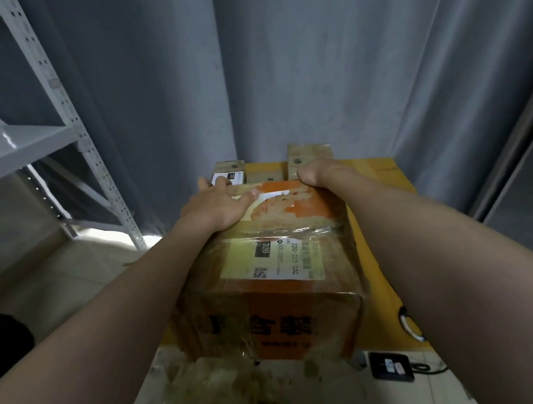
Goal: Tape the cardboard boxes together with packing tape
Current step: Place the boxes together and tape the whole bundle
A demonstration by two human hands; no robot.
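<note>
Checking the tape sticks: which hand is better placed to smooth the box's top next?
Probably left: the left hand lies flat atop the box, fingers straight; the right hand curls over its far edge.

Right hand (315, 173) fingertips behind box (268, 309) edge

I get one wide-angle view, worn on the head, facing forward and down. It sits close above the taped cardboard box (276, 264), which fills the lower middle; the grey curtain (281, 74) bows behind, metal shelving (33, 139) at far left.
</note>
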